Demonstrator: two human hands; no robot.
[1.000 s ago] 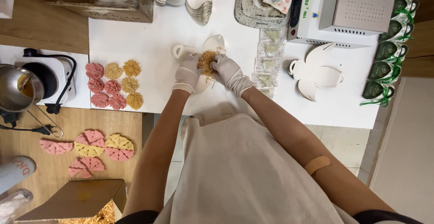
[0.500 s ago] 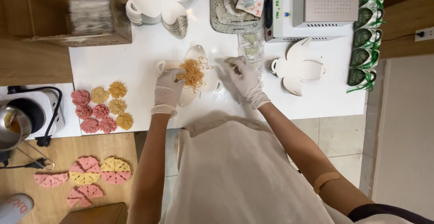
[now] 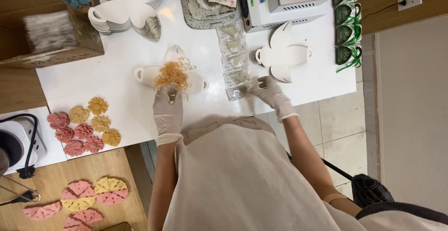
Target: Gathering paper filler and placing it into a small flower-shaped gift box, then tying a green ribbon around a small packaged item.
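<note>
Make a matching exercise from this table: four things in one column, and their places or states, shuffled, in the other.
Things:
1. left hand
2. right hand
3. cardboard box
4. pink and yellow flowers

Places:
A. far left corner of the white table
B. on the yellow shreds in the flat white cutout
C. near left part of the table
D. at the row of small clear packets

Pairs: 1-B, 2-D, 3-A, 4-C

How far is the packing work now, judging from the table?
Done: the paper shred lies on the flat white box blank. In hand: the left hand rests at the shred and the right hand reaches the clear packets. Left: the blank is unfolded, with more blanks stacked.
</note>
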